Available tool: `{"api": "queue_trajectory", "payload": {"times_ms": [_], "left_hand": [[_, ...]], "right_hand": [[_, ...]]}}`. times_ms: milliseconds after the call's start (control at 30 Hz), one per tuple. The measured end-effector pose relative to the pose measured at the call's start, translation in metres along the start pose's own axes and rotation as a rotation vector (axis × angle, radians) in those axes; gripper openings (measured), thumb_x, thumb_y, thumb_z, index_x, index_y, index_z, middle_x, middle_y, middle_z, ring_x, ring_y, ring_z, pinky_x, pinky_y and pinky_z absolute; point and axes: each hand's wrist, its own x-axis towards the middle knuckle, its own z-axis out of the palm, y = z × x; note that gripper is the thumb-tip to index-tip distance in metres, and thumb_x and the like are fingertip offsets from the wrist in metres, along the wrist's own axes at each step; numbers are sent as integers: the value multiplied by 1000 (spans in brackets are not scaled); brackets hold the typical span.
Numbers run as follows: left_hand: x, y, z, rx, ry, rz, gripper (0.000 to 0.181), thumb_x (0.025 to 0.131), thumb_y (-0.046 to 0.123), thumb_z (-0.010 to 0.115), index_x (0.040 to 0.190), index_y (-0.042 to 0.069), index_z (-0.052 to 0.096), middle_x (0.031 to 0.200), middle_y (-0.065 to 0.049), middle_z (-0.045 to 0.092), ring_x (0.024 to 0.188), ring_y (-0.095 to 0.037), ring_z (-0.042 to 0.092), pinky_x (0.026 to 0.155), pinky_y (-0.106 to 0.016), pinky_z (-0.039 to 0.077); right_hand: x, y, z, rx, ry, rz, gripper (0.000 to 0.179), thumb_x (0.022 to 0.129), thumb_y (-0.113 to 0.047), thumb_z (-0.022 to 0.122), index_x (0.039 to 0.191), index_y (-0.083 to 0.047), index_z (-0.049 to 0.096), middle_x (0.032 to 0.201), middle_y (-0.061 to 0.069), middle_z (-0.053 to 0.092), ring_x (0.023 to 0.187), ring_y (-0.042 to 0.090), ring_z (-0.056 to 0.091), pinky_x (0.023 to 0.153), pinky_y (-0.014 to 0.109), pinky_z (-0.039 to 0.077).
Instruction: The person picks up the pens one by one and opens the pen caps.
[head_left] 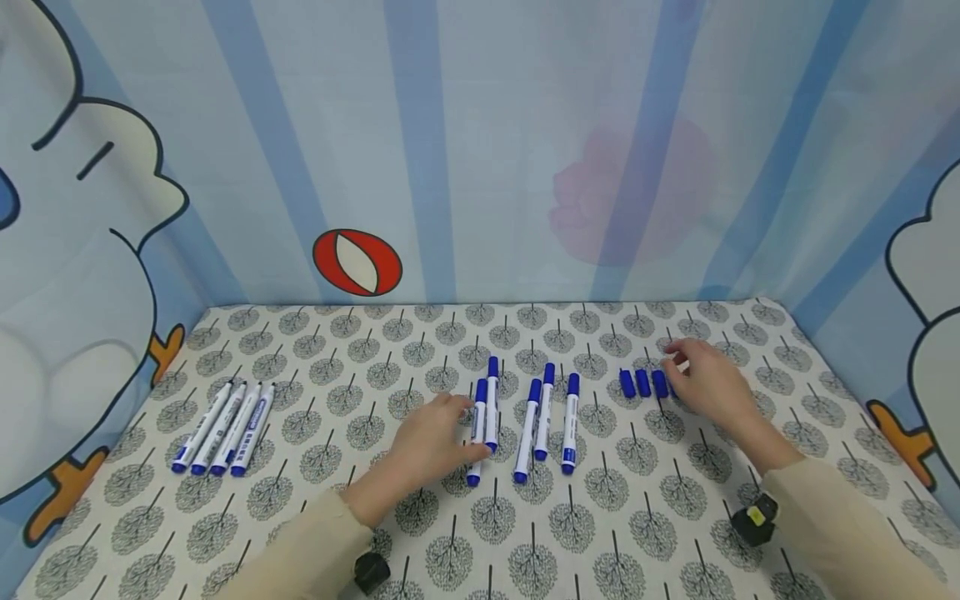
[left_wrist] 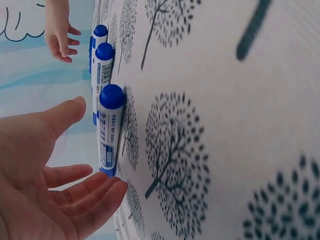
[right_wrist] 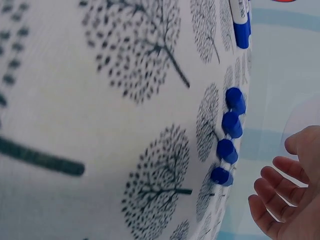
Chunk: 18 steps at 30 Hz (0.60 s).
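My left hand (head_left: 429, 439) reaches over the leftmost of several capped blue markers (head_left: 481, 392). In the left wrist view its thumb and fingers stand spread and relaxed beside a capped marker (left_wrist: 110, 127); whether a fingertip touches the marker's lower end I cannot tell. My right hand (head_left: 708, 385) hovers at the right end of a row of blue marker caps (head_left: 642, 383). The right wrist view shows that hand's fingers loosely bent, holding nothing, apart from the several caps (right_wrist: 231, 124).
Several uncapped markers (head_left: 223, 432) lie side by side at the left, tips pointing away. More capped markers (head_left: 546, 412) lie between my hands. A tree-patterned cloth (head_left: 315, 517) covers the table, and a printed curtain (head_left: 495, 150) rises behind it.
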Motion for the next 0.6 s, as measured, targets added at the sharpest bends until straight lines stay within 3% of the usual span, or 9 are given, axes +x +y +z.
{"api": "queue_trajectory", "payload": {"times_ms": [167, 400, 600], "left_hand": [[2, 5, 5, -16, -1, -18, 81, 64, 47, 79, 128, 5, 50, 114, -12, 56, 82, -20, 57, 69, -34, 51], [3, 6, 10, -28, 2, -29, 80, 62, 39, 82, 126, 3, 50, 110, -11, 57, 82, -20, 57, 69, -34, 51], [3, 4, 8, -46, -11, -39, 72, 63, 25, 81, 124, 1, 51, 102, -12, 58, 71, -17, 54, 56, -27, 47]], "right_hand": [[0, -11, 0, 7, -15, -25, 31, 92, -19, 50, 114, 2, 57, 96, 18, 62, 80, 29, 62, 63, 41, 51], [-2, -26, 4, 5, 17, -103, 27, 91, -20, 52, 108, -1, 60, 90, 12, 63, 71, 23, 60, 52, 31, 47], [-3, -33, 7, 9, 36, -151, 24, 90, -16, 53, 106, -1, 61, 90, 11, 63, 73, 22, 59, 56, 32, 49]]}}
